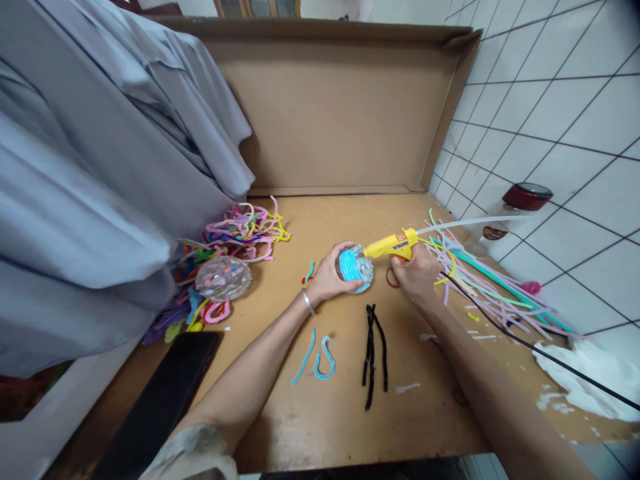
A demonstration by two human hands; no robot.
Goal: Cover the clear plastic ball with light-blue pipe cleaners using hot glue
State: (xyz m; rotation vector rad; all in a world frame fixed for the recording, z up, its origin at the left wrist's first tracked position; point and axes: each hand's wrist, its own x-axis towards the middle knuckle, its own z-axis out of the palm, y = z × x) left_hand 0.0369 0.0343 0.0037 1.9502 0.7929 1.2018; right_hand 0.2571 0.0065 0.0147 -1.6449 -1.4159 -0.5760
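My left hand [333, 275] is closed around a small roundish object wrapped in blue pipe cleaner [351, 267], with a clear, bumpy end facing right. In my right hand [417, 270] is a yellow glue gun [393, 245], a long clear glue stick [470, 221] jutting from its back. The nozzle points left and meets or nearly meets the object's clear end; I cannot tell if it touches. Below lie two short blue pipe cleaners [326, 360] and several black pipe cleaners [371, 353]. A small reddish ring [393, 277] rests beside my right hand.
Tangled colourful pipe cleaners [245, 230] and a clear plastic piece [223, 278] lie at left, near a black phone-like slab [165, 393]. Long pastel pipe cleaners [495, 287], a red-lidded jar [505, 213] and white tissue [595, 377] are at right. A black cord [530, 347] trails right. Cardboard [340, 113] stands behind.
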